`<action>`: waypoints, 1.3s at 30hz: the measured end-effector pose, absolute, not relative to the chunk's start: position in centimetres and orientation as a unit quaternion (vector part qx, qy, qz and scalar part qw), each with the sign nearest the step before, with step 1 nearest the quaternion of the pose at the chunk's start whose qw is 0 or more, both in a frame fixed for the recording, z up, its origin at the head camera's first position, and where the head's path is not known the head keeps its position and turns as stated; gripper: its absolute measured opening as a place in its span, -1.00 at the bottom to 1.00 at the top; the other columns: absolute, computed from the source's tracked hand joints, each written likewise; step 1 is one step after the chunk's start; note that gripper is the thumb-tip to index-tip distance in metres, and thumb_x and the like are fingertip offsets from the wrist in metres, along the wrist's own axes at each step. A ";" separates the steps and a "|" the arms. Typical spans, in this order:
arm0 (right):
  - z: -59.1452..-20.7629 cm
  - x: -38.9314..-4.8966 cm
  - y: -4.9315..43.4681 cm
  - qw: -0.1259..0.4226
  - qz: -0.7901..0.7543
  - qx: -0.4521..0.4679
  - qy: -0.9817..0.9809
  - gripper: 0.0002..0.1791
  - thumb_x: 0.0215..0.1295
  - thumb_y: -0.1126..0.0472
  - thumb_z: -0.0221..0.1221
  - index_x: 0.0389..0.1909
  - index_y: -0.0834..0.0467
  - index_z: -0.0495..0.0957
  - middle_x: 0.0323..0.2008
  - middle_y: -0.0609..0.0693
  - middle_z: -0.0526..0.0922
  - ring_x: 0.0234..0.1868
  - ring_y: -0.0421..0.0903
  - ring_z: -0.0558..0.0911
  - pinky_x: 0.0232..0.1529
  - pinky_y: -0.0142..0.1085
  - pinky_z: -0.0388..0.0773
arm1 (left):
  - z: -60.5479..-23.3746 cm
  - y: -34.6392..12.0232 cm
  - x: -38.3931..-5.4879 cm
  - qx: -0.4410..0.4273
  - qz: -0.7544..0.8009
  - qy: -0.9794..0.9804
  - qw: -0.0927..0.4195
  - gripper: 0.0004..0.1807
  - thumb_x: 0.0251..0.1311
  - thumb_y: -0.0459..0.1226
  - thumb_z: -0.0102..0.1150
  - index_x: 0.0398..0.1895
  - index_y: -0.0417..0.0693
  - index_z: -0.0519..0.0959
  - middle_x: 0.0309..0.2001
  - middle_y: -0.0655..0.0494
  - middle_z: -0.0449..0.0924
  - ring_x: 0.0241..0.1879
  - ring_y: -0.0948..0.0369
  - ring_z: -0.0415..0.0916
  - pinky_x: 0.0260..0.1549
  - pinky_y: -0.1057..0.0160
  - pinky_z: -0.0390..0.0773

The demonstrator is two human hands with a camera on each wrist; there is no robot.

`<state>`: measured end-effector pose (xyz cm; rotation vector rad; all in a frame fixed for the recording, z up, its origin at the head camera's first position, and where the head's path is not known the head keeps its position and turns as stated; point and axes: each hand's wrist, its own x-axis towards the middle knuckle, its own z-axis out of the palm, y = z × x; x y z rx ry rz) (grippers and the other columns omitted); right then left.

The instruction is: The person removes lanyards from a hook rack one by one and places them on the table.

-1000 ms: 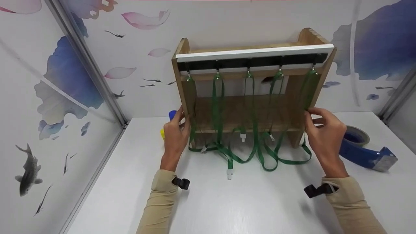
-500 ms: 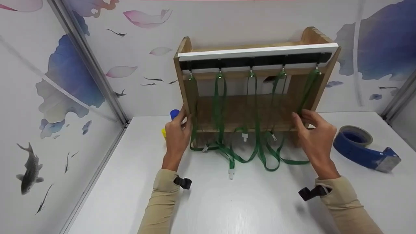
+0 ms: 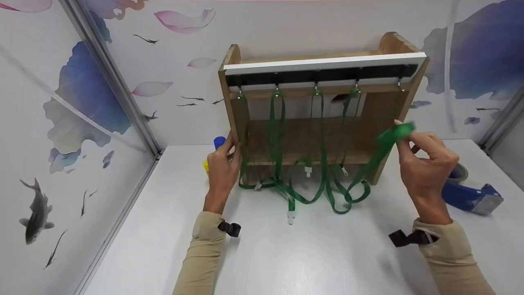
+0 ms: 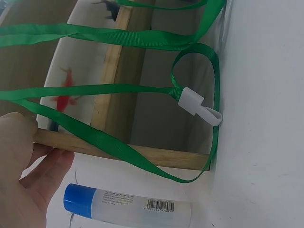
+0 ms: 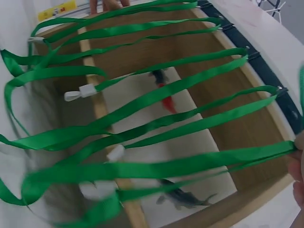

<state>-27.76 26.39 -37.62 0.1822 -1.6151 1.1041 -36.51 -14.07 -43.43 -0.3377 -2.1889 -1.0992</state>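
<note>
1. Green lanyard (image 3: 382, 149) straps run from the right hand (image 3: 428, 168) down toward the worktop (image 3: 303, 254). This grip is clamped on the lanyard's upper end, in front of the right side of the wooden shelf (image 3: 380, 110). The upper end is blurred.
2. Below the white rail, the far-right hook (image 3: 400, 86) carries no strap; the held end is below it and apart from it.
3. The left hand (image 3: 223, 170) has its grip together on the shelf's left side board, thumb and fingers either side of the edge. A blue-capped tube (image 4: 128, 204) lies just outside that board.
4. Tangling looks the likeliest trouble: the held lanyard's lower loops seem to cross those of the other lanyards (image 3: 278, 123). A hard pull could drag a neighbour off its hook.
5. White clips (image 4: 192, 102) at the lower ends might catch in a loop or on the wood, causing a sudden jerk.
6. Should the left hand's hold slacken, a snagged strap could shift the shelf.
7. Swinging wide, the right arm might knock the blue tape dispenser (image 3: 470, 198).
</note>
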 end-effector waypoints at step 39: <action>-43.1 -26.8 34.5 0.007 0.378 0.074 -0.923 -0.50 0.55 0.08 0.33 0.42 0.11 0.57 0.13 0.29 0.78 0.06 0.21 0.85 -0.09 -0.32 0.84 | -43.6 -14.2 -36.6 -0.135 -0.438 -0.829 0.320 -0.42 0.58 -0.18 0.25 0.59 0.00 0.45 0.34 -0.02 0.70 0.29 -0.03 0.71 0.02 0.04 0.83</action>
